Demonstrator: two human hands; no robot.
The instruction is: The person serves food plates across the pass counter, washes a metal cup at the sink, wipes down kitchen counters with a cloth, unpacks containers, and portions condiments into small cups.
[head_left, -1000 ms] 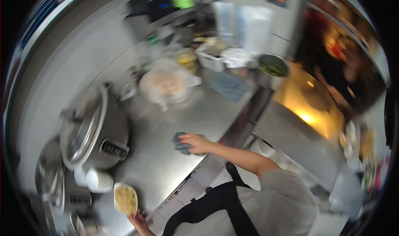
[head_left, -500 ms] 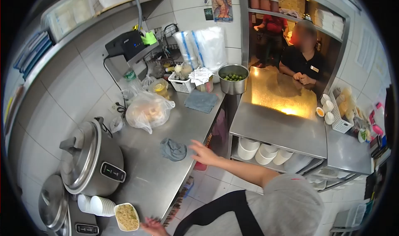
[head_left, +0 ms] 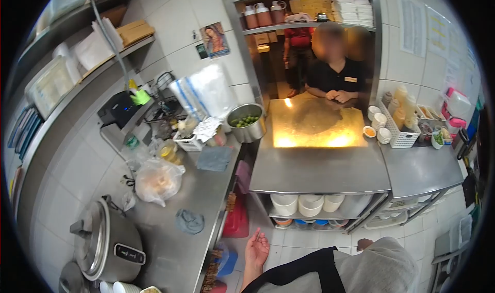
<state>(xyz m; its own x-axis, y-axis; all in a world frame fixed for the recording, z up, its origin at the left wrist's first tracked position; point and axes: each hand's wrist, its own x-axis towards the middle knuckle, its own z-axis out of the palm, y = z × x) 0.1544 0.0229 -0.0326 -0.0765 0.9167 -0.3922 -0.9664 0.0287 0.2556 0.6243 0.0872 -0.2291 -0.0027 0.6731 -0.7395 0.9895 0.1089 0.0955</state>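
Note:
My left hand [head_left: 257, 249] is at the bottom centre, palm turned up, fingers loosely apart, with nothing in it. It is over the floor, right of the long steel counter [head_left: 170, 254]. My right hand [head_left: 365, 244] shows only as a small patch of skin beyond my grey sleeve; its fingers are hidden. On the counter lie a crumpled blue-grey cloth [head_left: 190, 221], a flat folded cloth [head_left: 214, 158] and a tied clear plastic bag [head_left: 159, 180]. A metal pot [head_left: 249, 132] of green round items stands at the counter's far end.
A large cooker [head_left: 111, 239] and stacked white cups [head_left: 125, 288] are at lower left. Ahead, a steel pass counter [head_left: 319, 172] has bowls below. A person in black [head_left: 337, 79] stands behind it, hands together; another in red is farther back. White basket [head_left: 398, 133] with bottles at right.
The view has swung right. My right arm has drawn back from beside the crumpled cloth toward my body. My left hand has left the rice container's side and is now over the floor.

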